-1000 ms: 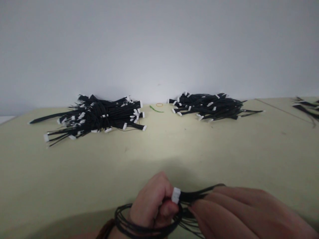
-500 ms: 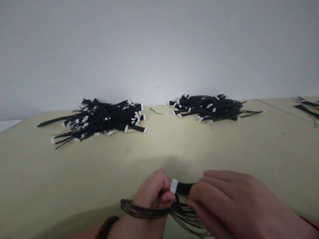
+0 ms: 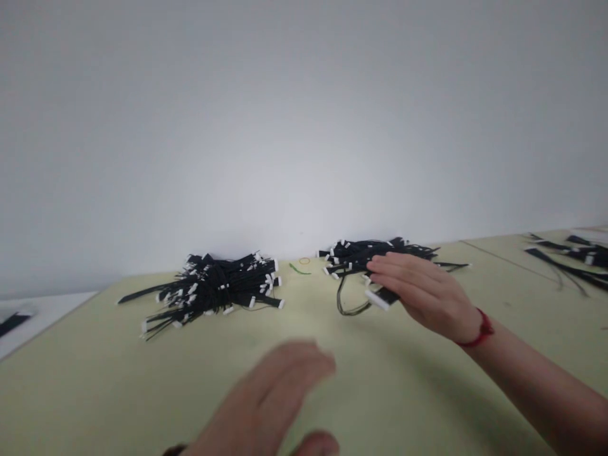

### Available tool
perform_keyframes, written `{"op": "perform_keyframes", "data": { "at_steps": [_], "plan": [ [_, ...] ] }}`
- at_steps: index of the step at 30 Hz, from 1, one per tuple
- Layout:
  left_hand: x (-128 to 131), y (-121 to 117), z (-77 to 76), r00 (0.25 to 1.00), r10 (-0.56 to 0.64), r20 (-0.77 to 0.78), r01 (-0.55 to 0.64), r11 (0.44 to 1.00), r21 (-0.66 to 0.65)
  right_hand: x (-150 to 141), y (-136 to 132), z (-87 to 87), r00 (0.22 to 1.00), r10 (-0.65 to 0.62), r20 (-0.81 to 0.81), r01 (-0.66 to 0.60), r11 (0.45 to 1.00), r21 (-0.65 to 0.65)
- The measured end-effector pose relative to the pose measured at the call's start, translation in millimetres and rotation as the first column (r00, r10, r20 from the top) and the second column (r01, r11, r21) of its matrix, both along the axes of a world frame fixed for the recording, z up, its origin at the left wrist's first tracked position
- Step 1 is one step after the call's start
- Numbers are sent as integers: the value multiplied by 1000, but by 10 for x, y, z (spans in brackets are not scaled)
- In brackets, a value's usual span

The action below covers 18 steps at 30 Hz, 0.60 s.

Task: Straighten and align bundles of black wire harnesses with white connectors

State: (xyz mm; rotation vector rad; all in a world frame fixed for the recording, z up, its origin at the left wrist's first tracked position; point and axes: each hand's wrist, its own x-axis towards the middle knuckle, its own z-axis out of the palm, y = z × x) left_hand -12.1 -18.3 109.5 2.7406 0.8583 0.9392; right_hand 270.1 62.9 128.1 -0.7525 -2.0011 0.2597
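My right hand (image 3: 420,290) reaches out over the pale green table (image 3: 142,392) and holds a coiled black wire harness (image 3: 361,303) with a white connector, just in front of the right-hand pile of black wire harnesses (image 3: 375,254). The coil hangs below the fingers, touching or nearly touching the table. My left hand (image 3: 270,399) hovers low and near me with its fingers stretched out and nothing in it; it is blurred by motion. A larger pile of black harnesses with white connectors (image 3: 213,290) lies at the back left.
A yellow rubber band (image 3: 304,260) and a green tie (image 3: 299,270) lie between the two piles by the white wall. More black harnesses (image 3: 570,253) lie at the far right. The table's left edge (image 3: 47,323) runs beside a white surface.
My right hand has carried the coiled harness away from my left hand, forward to the right-hand pile. My left hand has let go and spread its fingers. The camera has tilted upward.
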Motion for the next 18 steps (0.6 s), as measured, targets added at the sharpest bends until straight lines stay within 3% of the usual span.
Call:
{"op": "perform_keyframes", "data": {
  "at_steps": [2, 3, 5, 7, 9, 10, 12, 13, 14, 15, 16, 18],
  "plan": [
    [172, 111, 39, 971, 227, 70, -227, 974, -1, -106, -112, 56, 994, 108, -35, -107, 994, 21],
    [292, 188, 35, 970, 227, 92, -224, 974, -46, -206, -205, 77, 986, 147, -75, -146, 989, 22],
    [553, 330, -1, 952, 203, 231, -152, 964, -219, -424, -417, 128, 959, 207, -195, -211, 977, -2],
    [784, 388, -46, 904, 189, 384, -20, 915, -403, -564, -584, 211, 897, 263, -355, -296, 954, -40],
    [940, 336, -87, 894, 150, 423, 77, 878, -473, -574, -651, 311, 746, 299, -596, -461, 877, -137],
    [987, 282, -107, 897, 126, 423, 123, 849, -513, -540, -651, 345, 610, 293, -736, -590, 788, -175],
    [1032, 165, -149, 890, 119, 441, 221, 733, -644, -455, -622, 332, 423, 219, -879, -744, 638, -199],
    [1040, 120, -173, 881, 144, 452, 277, 618, -736, -428, -612, 272, 401, 182, -898, -776, 589, -227],
    [1045, 91, -198, 877, 178, 446, 315, 487, -815, -418, -613, 179, 427, 152, -891, -779, 562, -277],
    [1049, 76, -224, 881, 209, 425, 334, 362, -870, -426, -627, 60, 470, 118, -875, -792, 494, -359],
    [1054, 73, -250, 890, 226, 396, 331, 274, -903, -448, -652, -72, 528, 83, -845, -789, 416, -452],
    [1059, 77, -293, 914, 226, 339, 294, 208, -933, -505, -715, -324, 595, -4, -804, -764, 310, -566]
  ]
}}
